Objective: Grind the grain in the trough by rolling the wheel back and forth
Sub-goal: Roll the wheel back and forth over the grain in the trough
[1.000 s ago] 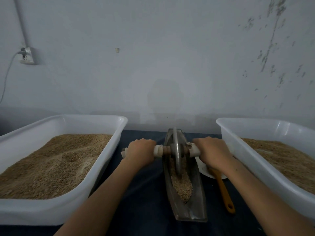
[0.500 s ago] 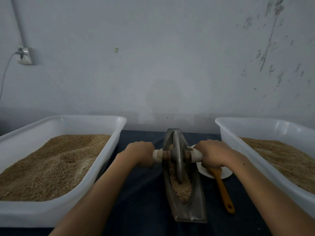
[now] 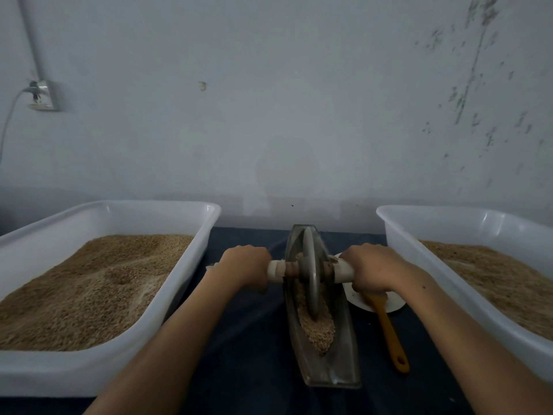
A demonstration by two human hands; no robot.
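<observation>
A plain back room set up for hand-grinding grain, more workroom than kitchen.

A bare whitewashed wall (image 3: 299, 100) stands close behind the bench, flaked and stained toward its right side, with a surface-mounted socket (image 3: 43, 95) at left, a plug in it and a cord trailing down. A dark cloth (image 3: 254, 339) covers the work surface. Two big white plastic tubs (image 3: 191, 265) (image 3: 419, 256), each holding a deep bed of tan grain, flank a narrow boat-shaped metal trough (image 3: 344, 348) with a wheel (image 3: 311, 283) standing in it, and a small white dish (image 3: 395, 304) with an orange-handled brush (image 3: 389, 330) lies just beside the trough. The light is dim and grey.
</observation>
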